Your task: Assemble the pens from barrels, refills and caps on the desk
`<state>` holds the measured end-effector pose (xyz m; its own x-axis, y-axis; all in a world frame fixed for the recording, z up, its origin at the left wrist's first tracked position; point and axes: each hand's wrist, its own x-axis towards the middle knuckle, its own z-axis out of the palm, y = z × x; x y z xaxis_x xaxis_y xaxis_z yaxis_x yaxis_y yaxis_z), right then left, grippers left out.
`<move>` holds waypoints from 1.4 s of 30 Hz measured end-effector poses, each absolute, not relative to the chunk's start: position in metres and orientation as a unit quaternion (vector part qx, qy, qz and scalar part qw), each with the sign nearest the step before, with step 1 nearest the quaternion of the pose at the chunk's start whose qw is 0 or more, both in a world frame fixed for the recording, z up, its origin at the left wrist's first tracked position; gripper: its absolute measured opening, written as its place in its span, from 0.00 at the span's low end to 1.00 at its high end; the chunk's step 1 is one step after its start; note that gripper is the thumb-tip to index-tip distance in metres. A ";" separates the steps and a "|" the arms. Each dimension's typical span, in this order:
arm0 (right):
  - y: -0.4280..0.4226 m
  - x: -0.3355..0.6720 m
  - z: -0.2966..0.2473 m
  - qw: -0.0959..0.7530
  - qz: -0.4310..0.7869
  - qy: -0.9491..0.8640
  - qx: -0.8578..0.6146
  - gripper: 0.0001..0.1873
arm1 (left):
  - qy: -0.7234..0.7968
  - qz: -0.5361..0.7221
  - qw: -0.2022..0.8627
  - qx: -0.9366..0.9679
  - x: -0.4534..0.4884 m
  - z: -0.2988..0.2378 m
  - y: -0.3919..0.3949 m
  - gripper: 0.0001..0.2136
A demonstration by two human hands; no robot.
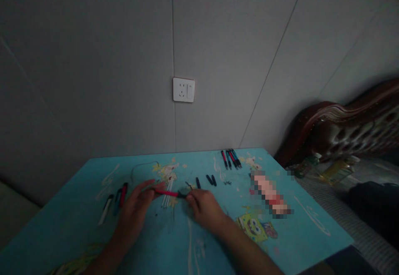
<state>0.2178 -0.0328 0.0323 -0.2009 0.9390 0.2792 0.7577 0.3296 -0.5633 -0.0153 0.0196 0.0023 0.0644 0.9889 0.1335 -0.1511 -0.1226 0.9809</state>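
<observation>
Both of my hands meet over the middle of a light blue cartoon-printed table. My left hand pinches the left end of a red pen barrel. My right hand is closed on its dark right end. Thin white refills lie on the table just under the pen. Small black pen parts lie beyond my right hand.
Three pens lie left of my left hand. A bunch of red and dark pens rests near the table's far edge. A wall socket sits on the grey wall. A dark carved wooden headboard and bed stand to the right.
</observation>
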 end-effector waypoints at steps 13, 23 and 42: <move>0.007 0.362 0.035 0.197 -0.068 -0.457 -0.865 0.22 | 0.447 0.499 0.340 0.660 -0.021 0.002 0.015 0.15; 0.032 0.356 0.015 0.144 -0.075 -0.460 -0.873 0.21 | 0.435 0.477 0.311 0.697 -0.017 0.002 0.012 0.11; 0.014 0.348 0.023 0.119 -0.096 -0.511 -0.846 0.22 | 0.444 0.403 0.211 0.772 -0.017 0.006 0.014 0.11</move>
